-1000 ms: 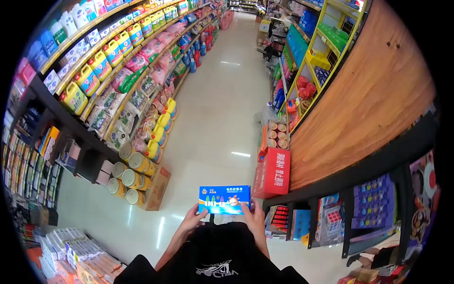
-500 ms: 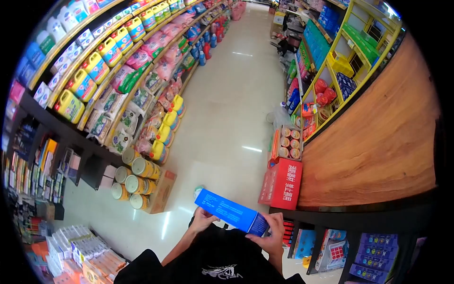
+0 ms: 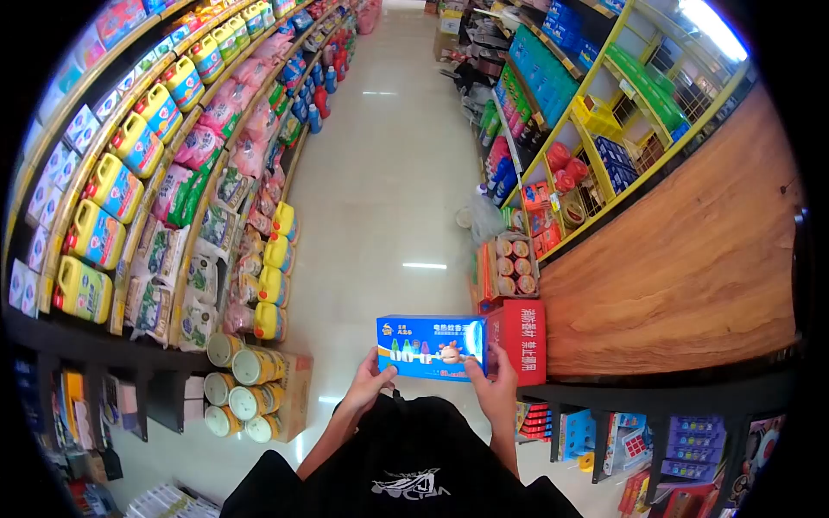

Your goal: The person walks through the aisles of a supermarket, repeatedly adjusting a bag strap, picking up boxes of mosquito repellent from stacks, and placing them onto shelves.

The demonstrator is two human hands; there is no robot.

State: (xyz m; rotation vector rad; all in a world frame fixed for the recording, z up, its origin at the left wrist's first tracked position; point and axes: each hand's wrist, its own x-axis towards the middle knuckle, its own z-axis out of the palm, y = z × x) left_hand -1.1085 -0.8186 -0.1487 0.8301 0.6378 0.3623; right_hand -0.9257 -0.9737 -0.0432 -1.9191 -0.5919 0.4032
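A blue box (image 3: 432, 347) with printed lettering and small coloured bottle pictures is held level in front of my body, its printed face toward the camera. My left hand (image 3: 370, 385) grips its lower left corner, thumb on the front edge. At the right end, my right hand (image 3: 495, 376) holds the box with the thumb over the front face and fingers behind. Just beyond the box's right end stands a red carton (image 3: 524, 341) with white lettering.
Shelves of yellow jugs (image 3: 112, 186) and bags line the left. Yellow-lidded tins (image 3: 257, 366) stand beside a cardboard box (image 3: 298, 397). On the right are a yellow rack (image 3: 553, 142), a wooden panel (image 3: 673, 276) and a tray of cups (image 3: 515, 266). An aisle floor (image 3: 380, 181) runs between.
The box was tilted with its plain blue side showing half a second ago; now its printed front shows and it is level. The camera view has shifted.
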